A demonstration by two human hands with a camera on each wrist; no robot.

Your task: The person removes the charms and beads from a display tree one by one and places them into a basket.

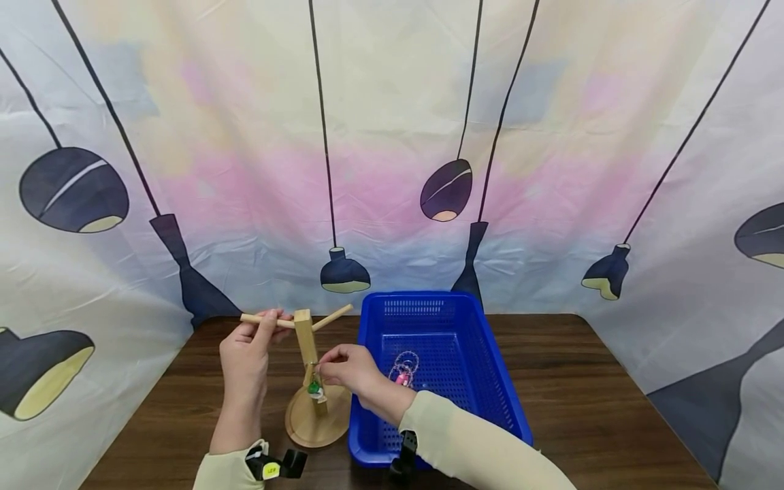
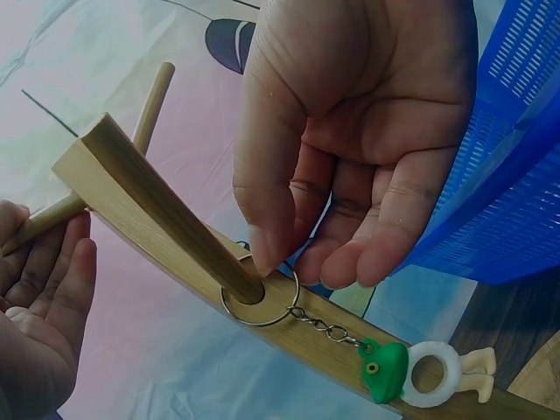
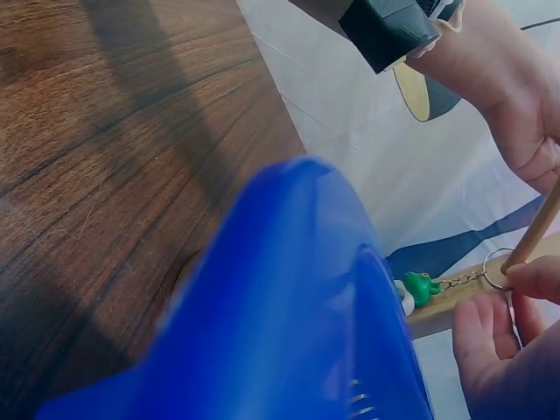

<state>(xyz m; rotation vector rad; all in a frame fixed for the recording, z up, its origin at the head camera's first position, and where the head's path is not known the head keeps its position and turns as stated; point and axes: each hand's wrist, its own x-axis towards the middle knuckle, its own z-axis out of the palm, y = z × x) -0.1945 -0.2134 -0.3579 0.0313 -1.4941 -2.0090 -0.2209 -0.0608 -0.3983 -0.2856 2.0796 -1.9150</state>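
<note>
A wooden stand [image 1: 304,333] with a round base has pegs sticking out of its upright post. My left hand [image 1: 248,350] grips the upper left peg [image 1: 251,318] between thumb and fingers. Lower on the post, my right hand [image 1: 352,369] pinches the metal ring of a frog keychain [image 2: 385,372]. In the left wrist view this ring [image 2: 293,302] encircles a lower peg [image 2: 236,280], near the peg's end. Below the ring, a short chain carries the green frog head, a white ring-shaped body and pale feet, which lie along the post.
A blue plastic basket [image 1: 499,381] stands right of the stand, under my right forearm. Inside it lie a pink keychain [image 1: 402,378] and a clear beaded loop [image 1: 407,357]. The brown wooden table [image 1: 582,395] ends at a printed cloth backdrop [image 1: 392,204].
</note>
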